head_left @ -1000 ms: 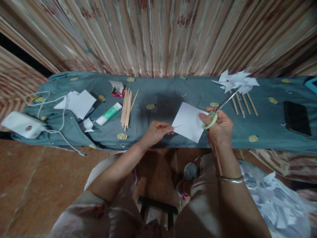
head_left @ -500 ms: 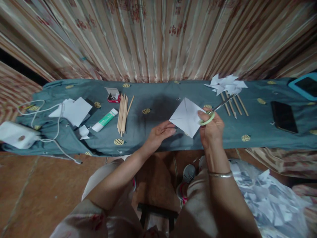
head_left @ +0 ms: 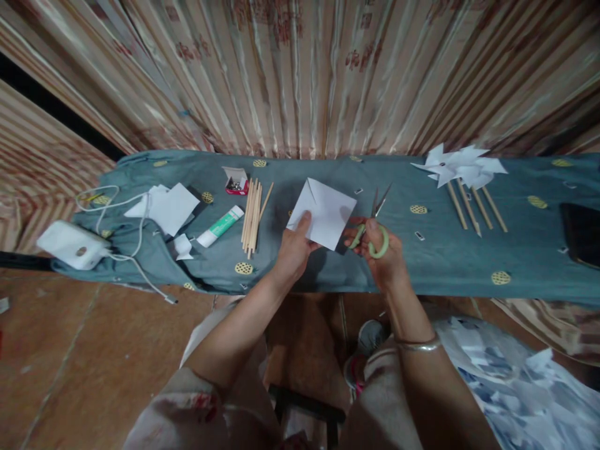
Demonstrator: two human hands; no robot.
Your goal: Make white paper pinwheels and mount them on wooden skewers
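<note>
A square of white paper (head_left: 328, 215) is pinched in my left hand (head_left: 295, 247), its thumb lying on top near the lower left side. Slits run inward from the paper's upper and left corners. Just right of the paper, my right hand (head_left: 382, 253) holds scissors (head_left: 375, 234) with pale green handles. Their blades are spread and point up and away from me, apart from the paper. Farther right lie white paper pinwheels (head_left: 459, 165) on wooden sticks.
Left of the paper lie loose wooden sticks (head_left: 252, 215), a small red box of pins (head_left: 235, 181), a green-and-white tube (head_left: 220, 226) and white paper sheets (head_left: 175, 209). A white power strip (head_left: 72, 250) with cables sits far left. A dark phone (head_left: 581, 234) lies far right; a bag of paper scraps (head_left: 529, 381) is below.
The paper has gone from my right hand to my left and moved left. My right hand has drawn back from it, and the scissors have swung upright with blades spread. The view has shifted.
</note>
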